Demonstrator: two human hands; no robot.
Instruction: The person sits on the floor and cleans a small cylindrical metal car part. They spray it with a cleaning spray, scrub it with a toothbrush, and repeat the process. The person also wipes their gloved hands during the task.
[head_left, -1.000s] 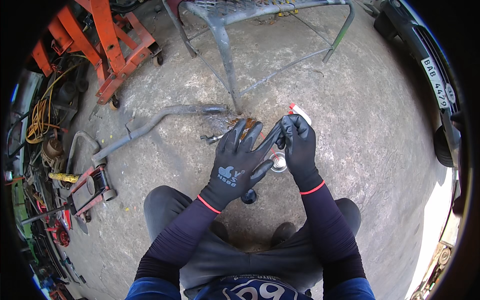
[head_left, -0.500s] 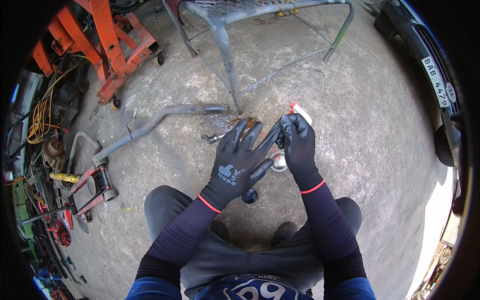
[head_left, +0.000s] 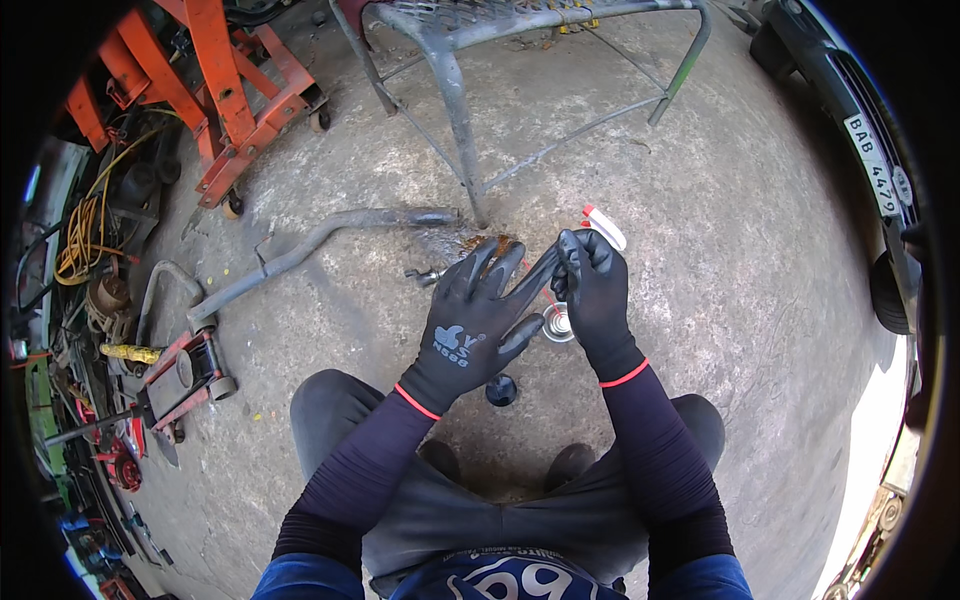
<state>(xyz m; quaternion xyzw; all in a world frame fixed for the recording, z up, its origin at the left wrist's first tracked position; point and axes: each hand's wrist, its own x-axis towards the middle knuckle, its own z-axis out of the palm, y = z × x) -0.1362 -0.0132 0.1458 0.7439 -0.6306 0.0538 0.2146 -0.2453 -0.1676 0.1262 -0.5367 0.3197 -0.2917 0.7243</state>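
Note:
Both hands wear black work gloves with red cuffs. My left hand (head_left: 467, 325) is open, palm down, its fingers spread. With bent, pinching fingers, my right hand (head_left: 596, 290) grips the index fingertip of the left glove (head_left: 540, 276). Beneath the hands a spray can (head_left: 558, 322) stands on the floor, seen from the top, with a thin red straw (head_left: 548, 297) by it; part of it is hidden. A round black cap (head_left: 501, 390) lies nearer to me. Past my right hand lies a white and red bottle-like item (head_left: 606, 228). A small metal part (head_left: 424, 277) shows beyond my left hand.
A bent metal pipe (head_left: 330, 222) lies at the left beside a red floor jack (head_left: 185, 375). An orange wheeled lift frame (head_left: 240, 120) stands far left, a metal stand (head_left: 455, 120) ahead. A vehicle bumper (head_left: 850, 90) is at the right. Brown wet stains (head_left: 485, 242) mark the concrete.
The hands hold nearly the same pose, with the right hand still pinching the left glove's fingertip. The view has shifted very slightly.

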